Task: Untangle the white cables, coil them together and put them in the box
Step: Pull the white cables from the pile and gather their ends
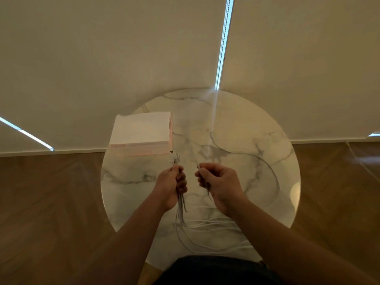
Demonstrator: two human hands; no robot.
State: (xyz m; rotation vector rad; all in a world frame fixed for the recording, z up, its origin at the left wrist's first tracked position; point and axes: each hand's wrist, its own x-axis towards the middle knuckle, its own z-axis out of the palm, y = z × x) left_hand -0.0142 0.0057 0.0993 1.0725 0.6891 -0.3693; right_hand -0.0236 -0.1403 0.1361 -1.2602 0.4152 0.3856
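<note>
Head view: at the centre of the frame, both hands are raised over a round marble tabletop [246, 120]. The left hand [171, 186] has its fingers curled round a bunch of white cables [207, 225], with the clear connectors [174, 158] sticking up above the fist, just beside the near right corner of the box [141, 133]. The right hand [219, 183], close to the left one but apart from it, pinches a thin strand between thumb and fingers. Below the hands the cables hang down and spread in loose loops on the tabletop at lower centre; one strand arcs across its right half. The pale pink box stands on the tabletop's left part.
</note>
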